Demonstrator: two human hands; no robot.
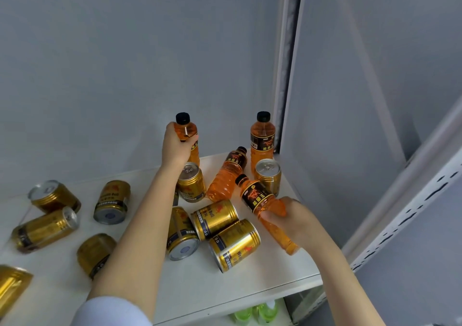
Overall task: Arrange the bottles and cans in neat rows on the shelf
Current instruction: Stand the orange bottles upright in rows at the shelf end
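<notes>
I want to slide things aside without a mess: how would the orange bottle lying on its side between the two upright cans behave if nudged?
The lying bottle is round and ribbed, so it would probably roll sideways toward an upright can. It looks full, so likely fairly heavy, not easily flicked. Its black cap appears on, so spilling seems unlikely.

The left arm reaches from about 7 o'clock toward 12, forearm bare, a pale sleeve (110,312) at its base. The left hand (175,145) is raised, back facing the camera, fingers curled tight in a grasp. The right arm enters from 5 o'clock, pointing toward 11. The right hand (297,222) sits lower, thumb (268,217) forward, fingers wrapped in a grip.
</notes>
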